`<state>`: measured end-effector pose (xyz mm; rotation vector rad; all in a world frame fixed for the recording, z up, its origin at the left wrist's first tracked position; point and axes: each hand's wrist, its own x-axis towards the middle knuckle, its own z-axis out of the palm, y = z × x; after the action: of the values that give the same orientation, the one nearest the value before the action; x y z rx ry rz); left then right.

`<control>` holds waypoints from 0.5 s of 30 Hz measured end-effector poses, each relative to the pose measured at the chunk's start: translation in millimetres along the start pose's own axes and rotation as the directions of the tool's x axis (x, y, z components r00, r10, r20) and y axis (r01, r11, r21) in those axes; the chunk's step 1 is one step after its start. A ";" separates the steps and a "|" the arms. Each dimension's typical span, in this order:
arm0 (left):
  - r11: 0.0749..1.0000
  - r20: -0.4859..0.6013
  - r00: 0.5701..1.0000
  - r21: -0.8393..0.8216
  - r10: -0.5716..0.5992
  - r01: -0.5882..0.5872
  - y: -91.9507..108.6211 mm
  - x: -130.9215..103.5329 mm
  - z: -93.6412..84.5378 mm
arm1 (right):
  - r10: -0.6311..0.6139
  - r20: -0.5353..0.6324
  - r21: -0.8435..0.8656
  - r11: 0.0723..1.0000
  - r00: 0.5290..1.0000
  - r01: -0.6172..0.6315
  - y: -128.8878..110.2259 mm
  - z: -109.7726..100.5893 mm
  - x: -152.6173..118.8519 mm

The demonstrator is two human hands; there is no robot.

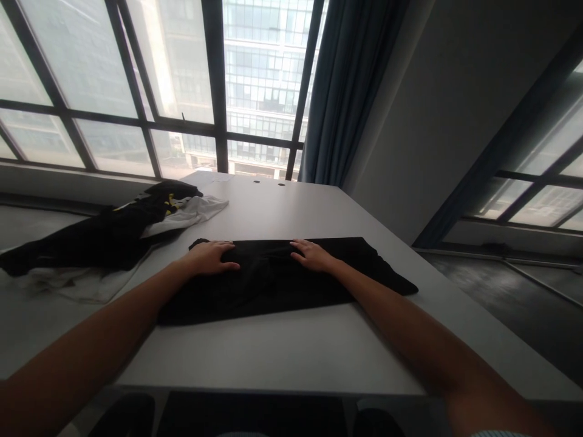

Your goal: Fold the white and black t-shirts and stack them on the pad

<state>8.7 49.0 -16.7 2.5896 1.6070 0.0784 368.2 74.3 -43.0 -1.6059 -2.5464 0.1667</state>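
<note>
A black cloth garment [273,285], folded into a wide flat shape, lies on the white table [273,358] in front of me. My left hand [211,257] rests on its upper left part with the thumb spread from the fingers. On the upper edge, right of the middle, my right hand [314,255] lies with its fingers stretched out. Both palms face down on the fabric, and neither hand grips anything. The garment's right end narrows to a corner.
Black and white clothes [113,233] are heaped at the left, partly over the table's edge. Two dark round spots mark the far end of the tabletop. Windows and a blue curtain [348,91] stand beyond it, with a wall at the right.
</note>
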 end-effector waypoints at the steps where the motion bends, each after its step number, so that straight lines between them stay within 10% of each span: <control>1: 1.000 0.025 1.000 -0.004 -0.016 0.017 -1.2 0.3 0.8 | 0.014 0.019 0.008 1.000 1.000 -0.014 5.4 1.0 -1.2; 15: 0.999 0.055 0.998 -0.044 -0.022 0.025 -15.8 12.9 16.5 | 0.340 0.016 -0.048 0.939 0.940 -0.339 143.1 -19.2 -52.1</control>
<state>1.8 66.6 -34.9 2.5164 1.5983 0.0418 520.8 89.1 -49.4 -2.0632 -2.2807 0.1634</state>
